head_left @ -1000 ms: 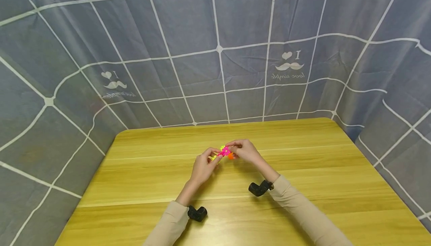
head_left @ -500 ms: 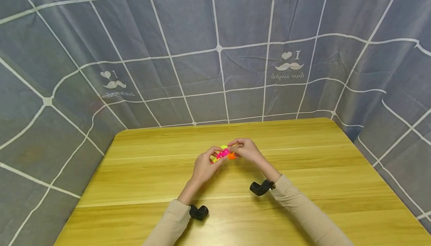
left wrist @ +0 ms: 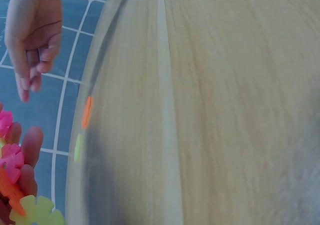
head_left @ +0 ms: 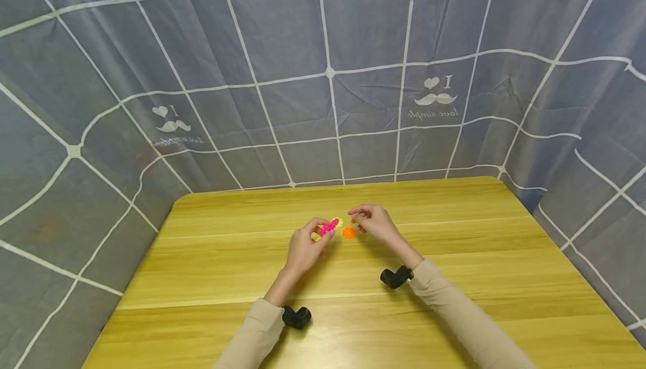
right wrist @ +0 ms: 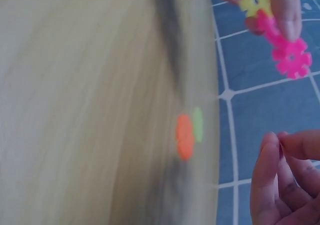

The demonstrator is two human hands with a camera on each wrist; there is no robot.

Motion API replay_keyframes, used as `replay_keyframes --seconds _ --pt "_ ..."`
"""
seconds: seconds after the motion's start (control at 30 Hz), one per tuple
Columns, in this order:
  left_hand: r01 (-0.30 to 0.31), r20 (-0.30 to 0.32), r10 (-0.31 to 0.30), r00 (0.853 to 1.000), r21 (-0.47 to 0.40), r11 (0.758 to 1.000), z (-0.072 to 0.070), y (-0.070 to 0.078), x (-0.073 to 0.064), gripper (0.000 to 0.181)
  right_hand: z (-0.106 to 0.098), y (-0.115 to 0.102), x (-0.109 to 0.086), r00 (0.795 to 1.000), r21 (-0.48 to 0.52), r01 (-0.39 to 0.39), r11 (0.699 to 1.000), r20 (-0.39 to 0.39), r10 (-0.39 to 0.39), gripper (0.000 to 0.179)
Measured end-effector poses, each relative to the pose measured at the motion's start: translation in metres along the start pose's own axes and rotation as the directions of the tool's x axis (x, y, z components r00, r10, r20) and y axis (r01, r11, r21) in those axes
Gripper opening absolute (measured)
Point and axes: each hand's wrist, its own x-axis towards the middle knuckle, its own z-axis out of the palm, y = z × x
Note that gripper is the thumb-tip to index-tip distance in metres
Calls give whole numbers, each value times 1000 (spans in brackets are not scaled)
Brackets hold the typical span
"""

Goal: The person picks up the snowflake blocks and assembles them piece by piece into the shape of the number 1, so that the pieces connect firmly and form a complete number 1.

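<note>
A short chain of interlocking flower-shaped plastic pieces (right wrist: 291, 58), pink, yellow and orange, is pinched between thumb and fingers of my left hand (head_left: 301, 250). In the left wrist view the chain's yellow piece (left wrist: 38, 212) points toward the camera. My right hand (head_left: 377, 224) is raised just right of the chain, apart from it; its fingers are bent, the tips meet in the right wrist view, and nothing shows between them. A loose orange piece (head_left: 349, 233) lies on the table below and between the hands. Close behind it lies a yellow-green piece (right wrist: 198, 125).
The wooden table (head_left: 212, 279) extends around both hands. Grey curtains (head_left: 282, 105) with white grid lines stand along its back and sides. Black wrist cameras (head_left: 296, 317) sit at both sleeve cuffs.
My right hand has let go of the chain and drawn away to the right. The left hand keeps the chain, tilted slightly differently. The orange piece now shows fully.
</note>
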Motion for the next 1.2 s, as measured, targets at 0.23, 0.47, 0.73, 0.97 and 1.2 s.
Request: replay_keyframes --seconds 0.23,0.47,0.73,0.97,1.2 --pt "23 9 -23 1000 -3 1000 -2 0 1 26 3 17 11 999 -135 34 990 4 -33 24" --pt "55 43 -54 998 -25 998 -4 1 4 25 6 21 17 998 -232 -3 973 58 17 28" --pt "69 54 -67 996 -37 997 -5 3 4 22 11 23 21 992 -350 -37 936 102 77 33" --pt "75 61 -72 996 -47 996 -5 2 3 23 15 25 21 991 -452 -40 891 98 95 35" --pt "87 74 -81 994 -78 993 -3 1 2 25 16 26 21 993 -489 -25 872 88 78 29"
